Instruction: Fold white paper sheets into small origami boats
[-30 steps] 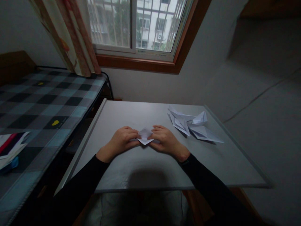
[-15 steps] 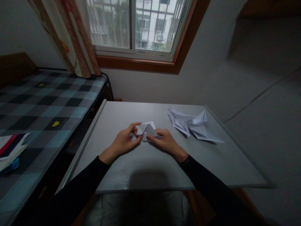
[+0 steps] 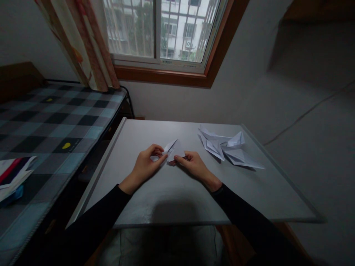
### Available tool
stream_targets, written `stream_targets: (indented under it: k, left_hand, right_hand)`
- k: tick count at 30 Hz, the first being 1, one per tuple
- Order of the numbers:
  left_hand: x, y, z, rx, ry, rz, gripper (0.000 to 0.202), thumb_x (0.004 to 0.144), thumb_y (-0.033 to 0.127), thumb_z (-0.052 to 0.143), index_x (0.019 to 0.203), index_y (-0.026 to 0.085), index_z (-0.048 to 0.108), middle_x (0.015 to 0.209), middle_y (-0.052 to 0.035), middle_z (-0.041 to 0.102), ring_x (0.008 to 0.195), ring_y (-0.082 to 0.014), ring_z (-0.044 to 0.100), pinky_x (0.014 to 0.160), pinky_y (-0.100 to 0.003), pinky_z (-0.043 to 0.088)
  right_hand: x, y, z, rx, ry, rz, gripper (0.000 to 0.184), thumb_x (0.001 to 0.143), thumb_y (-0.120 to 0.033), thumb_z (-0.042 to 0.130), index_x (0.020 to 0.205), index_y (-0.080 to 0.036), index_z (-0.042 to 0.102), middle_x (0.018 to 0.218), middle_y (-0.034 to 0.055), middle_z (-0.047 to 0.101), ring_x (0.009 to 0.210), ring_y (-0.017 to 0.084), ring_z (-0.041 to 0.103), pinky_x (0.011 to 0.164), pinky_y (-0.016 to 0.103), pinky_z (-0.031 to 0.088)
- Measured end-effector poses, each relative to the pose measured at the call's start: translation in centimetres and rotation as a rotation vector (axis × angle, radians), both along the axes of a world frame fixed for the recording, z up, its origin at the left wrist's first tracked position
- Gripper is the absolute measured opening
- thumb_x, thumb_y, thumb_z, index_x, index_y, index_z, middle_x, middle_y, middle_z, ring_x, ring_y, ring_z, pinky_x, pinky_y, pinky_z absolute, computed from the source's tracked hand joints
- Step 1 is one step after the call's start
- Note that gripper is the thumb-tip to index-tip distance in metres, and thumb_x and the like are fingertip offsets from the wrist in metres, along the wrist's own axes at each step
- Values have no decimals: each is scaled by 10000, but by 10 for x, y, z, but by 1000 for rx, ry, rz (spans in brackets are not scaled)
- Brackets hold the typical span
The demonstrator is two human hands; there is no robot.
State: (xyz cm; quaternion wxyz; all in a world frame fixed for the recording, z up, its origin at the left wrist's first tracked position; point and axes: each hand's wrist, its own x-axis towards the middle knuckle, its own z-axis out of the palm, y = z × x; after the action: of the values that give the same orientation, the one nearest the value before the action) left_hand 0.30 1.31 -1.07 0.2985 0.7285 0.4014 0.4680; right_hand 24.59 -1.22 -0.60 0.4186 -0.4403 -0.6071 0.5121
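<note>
A small piece of folded white paper is held between my two hands, just above the white table. It has a pointed, roughly triangular outline with its tip facing away from me. My left hand pinches the left flap between thumb and fingers. On the other side, my right hand grips the lower right part, thumb on top and fingers curled beneath. The fingertips under the paper are partly hidden.
Several folded white paper shapes lie together on the right of the table. Left of the table stands a bed with a checked cover, papers on it. A window and a curtain are behind.
The paper has gone from a wider, partly opened form with spread flaps to a narrower pointed one. Both hands stay on it, with only slight finger shifts.
</note>
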Motion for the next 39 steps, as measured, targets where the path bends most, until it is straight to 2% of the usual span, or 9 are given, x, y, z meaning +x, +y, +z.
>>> stream_targets:
  k: [3,7,12,18,24,28,32,36,39]
  left_hand:
    - [3,0,-1,-29,-49,30,193,983,355,812,1080,224,709,951,-18,803,875,-183,807,842,-310,662]
    - [4,-3,0,11,52,96,189,976,354,818,1102,245,727,961,-14,827,890,-194,824,840,-313,647]
    - [4,-6,2,34,144,185,207,938,350,842,1099,256,752,919,-3,842,861,-203,831,758,-293,617]
    - [3,-3,-3,-24,154,86,322,938,333,819,1247,246,833,888,-6,855,785,-193,816,779,-301,609]
    - [4,-8,1,36,346,232,314,924,362,840,1229,304,880,870,-14,866,747,-224,809,701,-320,525]
    - [6,-11,5,114,436,209,236,987,353,771,1184,302,891,850,-27,860,766,-235,800,699,-323,483]
    - [8,-12,5,130,466,205,181,1019,332,719,1051,279,889,847,-34,854,766,-227,787,709,-324,468]
    - [9,-15,5,90,425,222,128,981,332,742,973,256,845,816,-27,834,753,-223,772,714,-321,467]
    - [9,-16,7,16,347,182,92,951,323,745,932,240,782,820,-17,818,742,-213,754,711,-315,471]
  right_hand:
    - [-4,2,-2,-30,70,-14,494,945,-642,833,957,-150,868,978,139,884,916,267,841,924,412,651]
    - [-7,3,-3,-38,83,-55,480,937,-633,841,1035,-163,838,974,124,881,888,254,835,857,369,642]
    - [-9,2,0,61,20,-86,407,967,-594,818,1077,-205,778,961,71,864,900,254,826,807,330,612]
    - [-7,1,-1,117,-51,-60,314,1026,-511,763,1136,-218,785,1047,65,866,967,264,827,880,352,606]
    - [-8,1,0,157,-117,-26,326,1041,-473,755,1257,-230,764,1145,68,856,1060,270,818,983,389,606]
    - [-12,0,1,186,-100,-6,363,1062,-482,739,1331,-243,699,1226,74,832,1164,271,795,1050,405,588]
    - [-15,-1,2,200,-122,-5,331,1075,-482,719,1306,-247,683,1225,67,822,1177,267,781,1059,405,572]
    - [-16,-2,5,238,-231,-57,282,1063,-494,721,1159,-230,754,1088,49,821,1015,253,766,923,364,570]
    - [-15,-3,9,285,-274,-79,238,1053,-458,730,1076,-228,784,1000,34,814,939,238,739,874,347,546]
